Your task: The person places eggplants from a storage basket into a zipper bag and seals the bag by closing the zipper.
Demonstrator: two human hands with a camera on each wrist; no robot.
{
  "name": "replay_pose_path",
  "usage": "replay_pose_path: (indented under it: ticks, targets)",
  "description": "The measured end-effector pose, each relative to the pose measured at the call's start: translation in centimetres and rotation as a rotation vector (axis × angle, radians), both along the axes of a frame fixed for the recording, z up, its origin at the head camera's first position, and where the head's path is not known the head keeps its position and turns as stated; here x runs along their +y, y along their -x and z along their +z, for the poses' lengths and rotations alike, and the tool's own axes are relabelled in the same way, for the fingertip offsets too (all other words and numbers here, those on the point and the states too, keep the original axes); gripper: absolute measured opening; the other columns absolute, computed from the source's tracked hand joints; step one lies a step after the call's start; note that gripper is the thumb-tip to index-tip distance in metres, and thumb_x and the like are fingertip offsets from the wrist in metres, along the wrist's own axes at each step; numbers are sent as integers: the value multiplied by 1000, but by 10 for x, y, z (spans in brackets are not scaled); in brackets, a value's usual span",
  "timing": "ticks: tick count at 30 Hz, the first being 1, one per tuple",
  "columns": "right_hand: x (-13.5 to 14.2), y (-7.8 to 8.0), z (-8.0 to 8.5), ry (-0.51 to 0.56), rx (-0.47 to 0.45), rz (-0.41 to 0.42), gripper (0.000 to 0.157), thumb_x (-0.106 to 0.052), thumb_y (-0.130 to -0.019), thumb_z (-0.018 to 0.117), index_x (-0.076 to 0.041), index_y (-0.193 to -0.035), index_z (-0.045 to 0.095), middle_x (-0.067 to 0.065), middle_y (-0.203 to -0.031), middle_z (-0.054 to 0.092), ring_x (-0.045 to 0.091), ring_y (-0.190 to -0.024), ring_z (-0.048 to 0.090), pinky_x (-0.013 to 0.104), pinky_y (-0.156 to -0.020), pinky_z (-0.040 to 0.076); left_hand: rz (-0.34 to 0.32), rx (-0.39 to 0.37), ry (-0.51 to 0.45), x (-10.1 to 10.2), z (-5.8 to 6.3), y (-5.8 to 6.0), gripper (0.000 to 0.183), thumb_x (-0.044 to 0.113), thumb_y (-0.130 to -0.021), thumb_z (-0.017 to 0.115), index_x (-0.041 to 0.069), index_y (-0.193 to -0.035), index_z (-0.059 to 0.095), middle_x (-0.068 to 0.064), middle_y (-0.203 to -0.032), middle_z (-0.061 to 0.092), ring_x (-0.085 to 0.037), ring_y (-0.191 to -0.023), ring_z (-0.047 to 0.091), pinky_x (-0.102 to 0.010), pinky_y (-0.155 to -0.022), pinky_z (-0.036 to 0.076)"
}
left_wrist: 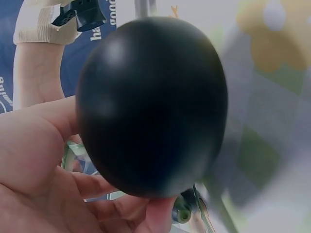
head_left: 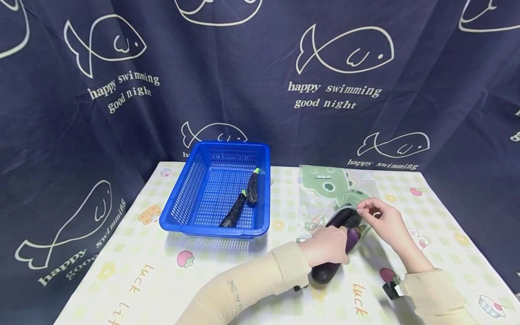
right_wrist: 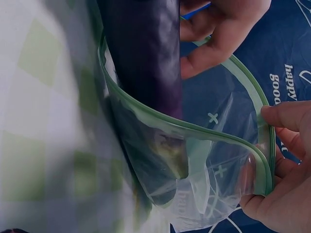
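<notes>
Eggplant [left_wrist: 153, 107] partly in bag [right_wrist: 218, 134], dark vegetables [head_left: 234, 212] in basket [head_left: 219, 231]

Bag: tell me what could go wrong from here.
The right hand pinches one side of the bag, so it might slip free. The held eggplant is only partly inside, so it could slide out if the left hand let go. Its stem might snag the bag.

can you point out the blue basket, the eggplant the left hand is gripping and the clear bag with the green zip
blue basket [head_left: 215, 232], head view, on its front rim
eggplant [left_wrist: 153, 107], left wrist view, on its rounded end
clear bag [right_wrist: 209, 133], right wrist view, on its green zip
</notes>
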State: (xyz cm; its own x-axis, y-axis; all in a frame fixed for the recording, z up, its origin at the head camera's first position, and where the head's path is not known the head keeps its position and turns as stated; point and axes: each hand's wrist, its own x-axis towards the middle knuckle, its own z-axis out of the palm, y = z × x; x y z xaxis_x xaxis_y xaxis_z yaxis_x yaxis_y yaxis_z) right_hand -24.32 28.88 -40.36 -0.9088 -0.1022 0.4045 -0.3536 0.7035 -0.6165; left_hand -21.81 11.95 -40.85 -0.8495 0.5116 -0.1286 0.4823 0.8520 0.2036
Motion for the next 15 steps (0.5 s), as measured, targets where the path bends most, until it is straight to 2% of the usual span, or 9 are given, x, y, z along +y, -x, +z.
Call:
replay_pose_path:
  ticks: [9,15]
  targets:
    - [-2,0,2,-1,2,13,6,-7,-83,69,-9,-89,66,-3,-73,60,-1,-63,52,12,-58,42,27,35,60,8,-4,-2,68,50,-66,78,17,-121,54,2,-101,65,-10,-85,61,-24,-66,47]
    - [-2,0,1,-3,8,11,6,-6,-83,69,-8,-88,66,-3,-72,59,-1,-62,51,12,-58,42,33,109,119,12,-9,-6,72,53,-66,78,19,-125,53,2,-99,64,-9,-84,60,-24,-63,47]
